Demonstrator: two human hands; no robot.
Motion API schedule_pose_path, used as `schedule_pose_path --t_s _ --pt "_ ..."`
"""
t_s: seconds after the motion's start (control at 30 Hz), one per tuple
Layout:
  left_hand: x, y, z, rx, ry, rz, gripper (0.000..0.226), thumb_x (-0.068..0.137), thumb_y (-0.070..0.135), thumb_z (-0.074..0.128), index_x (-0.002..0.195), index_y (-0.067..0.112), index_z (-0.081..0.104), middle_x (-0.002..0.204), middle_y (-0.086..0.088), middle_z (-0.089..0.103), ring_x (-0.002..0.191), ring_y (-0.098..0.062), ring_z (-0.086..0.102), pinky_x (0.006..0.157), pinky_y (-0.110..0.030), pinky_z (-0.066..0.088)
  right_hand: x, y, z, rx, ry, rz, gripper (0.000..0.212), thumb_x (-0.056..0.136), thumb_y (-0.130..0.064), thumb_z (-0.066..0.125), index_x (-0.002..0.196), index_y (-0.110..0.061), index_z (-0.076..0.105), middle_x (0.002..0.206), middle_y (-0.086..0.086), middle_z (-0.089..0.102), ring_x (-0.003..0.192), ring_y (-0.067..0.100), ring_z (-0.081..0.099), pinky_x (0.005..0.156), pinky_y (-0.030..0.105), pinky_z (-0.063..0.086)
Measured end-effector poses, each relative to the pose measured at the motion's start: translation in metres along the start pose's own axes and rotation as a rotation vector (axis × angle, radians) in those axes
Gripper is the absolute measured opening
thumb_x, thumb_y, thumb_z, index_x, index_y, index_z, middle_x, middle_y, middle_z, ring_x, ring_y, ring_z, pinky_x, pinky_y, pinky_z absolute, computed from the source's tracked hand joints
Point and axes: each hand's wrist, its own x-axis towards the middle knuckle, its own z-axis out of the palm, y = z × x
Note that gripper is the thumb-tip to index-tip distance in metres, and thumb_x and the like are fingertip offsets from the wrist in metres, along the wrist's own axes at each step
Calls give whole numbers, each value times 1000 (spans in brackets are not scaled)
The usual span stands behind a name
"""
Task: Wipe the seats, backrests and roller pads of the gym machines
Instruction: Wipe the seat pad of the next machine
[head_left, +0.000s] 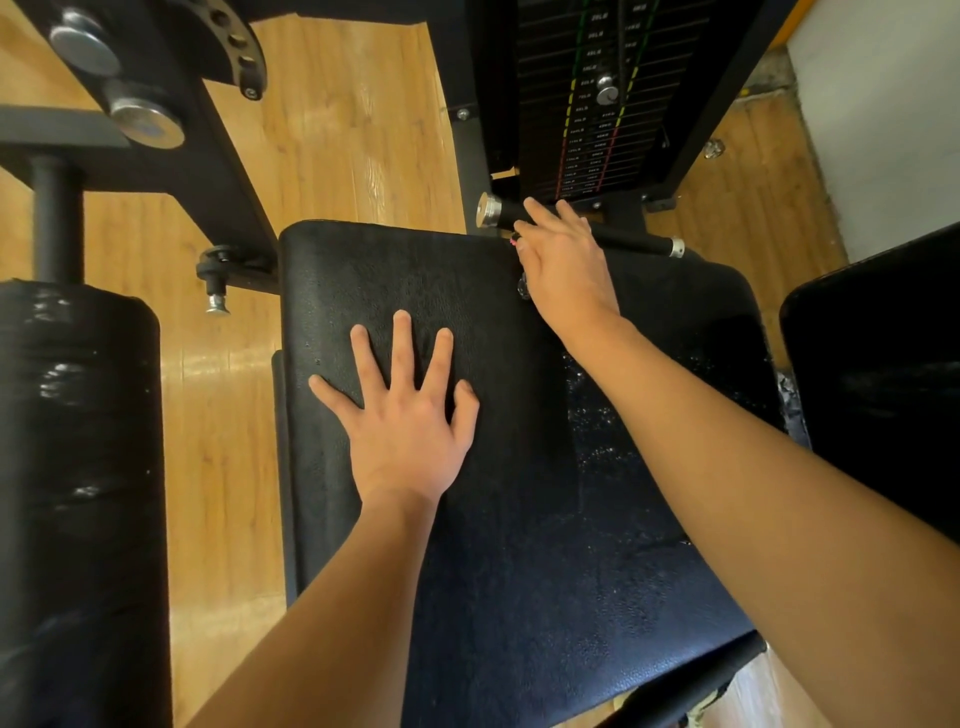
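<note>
Black textured seat (519, 545) lying flat, right half wet and speckled, black roller pad (78, 467) at left

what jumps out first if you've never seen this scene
The left hand lies flat, fingers spread, on the middle of the black seat. The right hand reaches to the seat's far edge by a black handle; wet speckles glisten on the seat's right half, and a weight stack stands beyond.

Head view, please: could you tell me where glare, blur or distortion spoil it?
Head view: glare streaks the wooden floor; speckled highlights glint on the seat; the weight stack labels are too soft to read; wide-angle bending curves the roller pad at the left edge.
</note>
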Motion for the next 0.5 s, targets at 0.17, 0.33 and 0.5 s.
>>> schedule_pose_path --t_s 0.17,0.33,0.5 --pt "0 0 0 6 -4 -2 59 102 53 27 157 35 37 170 -6 22 156 -43 9 111 -82 9 -23 -1 9 -40 27 -38 40 109 -15 44 148 -10 52 164 3 36 156 31 17 125 38 4" --pt "1 0 0 13 -3 0 59 102 54 26 157 36 36 170 -6 21 156 -43 8 112 -81 9 -14 -6 14 -46 65 -9 39 110 -19 40 146 -11 55 163 3 36 156 32 16 126 44 10" --pt "2 1 0 13 -14 -7 60 102 55 24 158 37 35 170 -5 20 156 -42 7 112 -81 8 7 -11 9 22 46 22 37 110 -20 42 143 -13 58 163 2 38 156 31 15 126 45 12"
